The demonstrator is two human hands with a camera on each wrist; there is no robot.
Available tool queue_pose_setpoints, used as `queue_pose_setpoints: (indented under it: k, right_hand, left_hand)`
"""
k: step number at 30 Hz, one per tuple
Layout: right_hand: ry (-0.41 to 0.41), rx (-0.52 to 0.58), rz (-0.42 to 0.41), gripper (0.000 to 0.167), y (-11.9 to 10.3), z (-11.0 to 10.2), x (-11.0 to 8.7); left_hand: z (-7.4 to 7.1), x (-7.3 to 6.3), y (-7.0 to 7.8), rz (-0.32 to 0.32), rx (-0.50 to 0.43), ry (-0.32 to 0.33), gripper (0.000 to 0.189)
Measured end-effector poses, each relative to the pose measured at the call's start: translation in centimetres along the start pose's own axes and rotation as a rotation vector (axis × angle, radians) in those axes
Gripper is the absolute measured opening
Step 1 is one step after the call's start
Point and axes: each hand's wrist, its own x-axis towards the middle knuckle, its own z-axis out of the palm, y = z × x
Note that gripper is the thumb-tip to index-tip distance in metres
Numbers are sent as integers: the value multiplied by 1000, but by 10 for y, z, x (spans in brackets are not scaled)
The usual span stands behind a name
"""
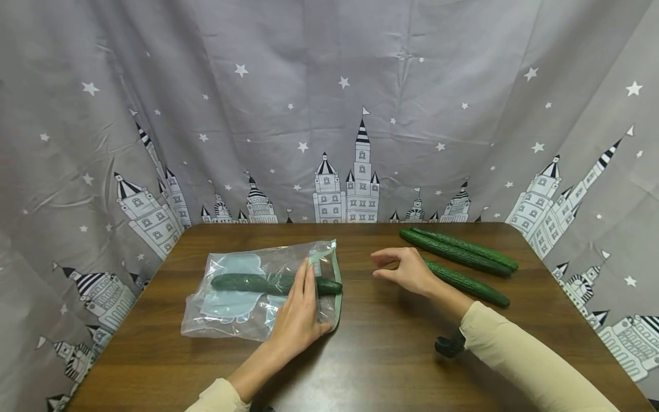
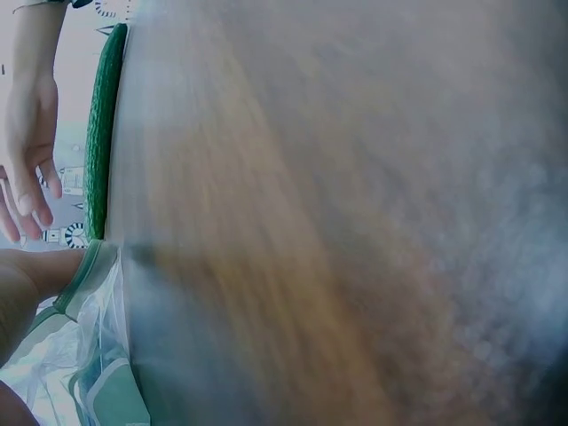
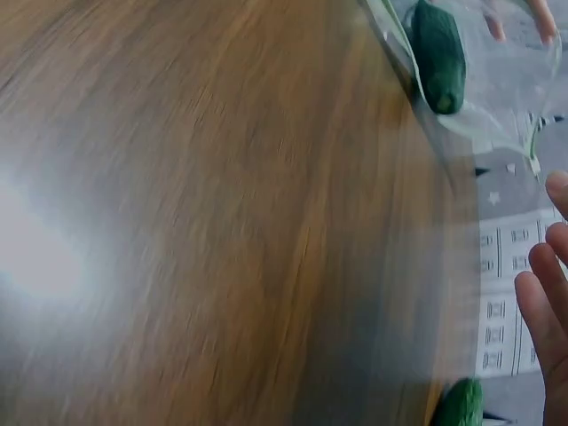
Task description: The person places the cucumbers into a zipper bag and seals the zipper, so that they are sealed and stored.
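Observation:
A clear zip bag (image 1: 195,329) with a green-edged mouth lies flat on the left of the table. Inside it is a cucumber (image 1: 234,282), its near end showing at the mouth in the right wrist view. My left hand (image 1: 301,312) rests across the mouth end, fingers extended over the bag and thumb spread to its lower corner. To the right, my right hand (image 1: 404,269) hovers with nothing held, fingers bent and apart from the thumb. Behind its wrist lies a second cucumber (image 1: 468,283); two more cucumbers (image 1: 455,252) lie side by side farther back.
The brown wooden table (image 1: 376,355) reaches back to a grey curtain (image 1: 288,51) printed with castles and stars. A black wrist-camera piece (image 1: 449,346) hangs under the right sleeve.

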Motion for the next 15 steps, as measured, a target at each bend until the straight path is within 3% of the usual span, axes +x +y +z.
queue_pose_setpoints:
  k: [15]
  right_hand:
    - [42,-68,30,39,16,-46,-28]
  left_hand:
    - [0,0,-1,-25,-17,3,148]
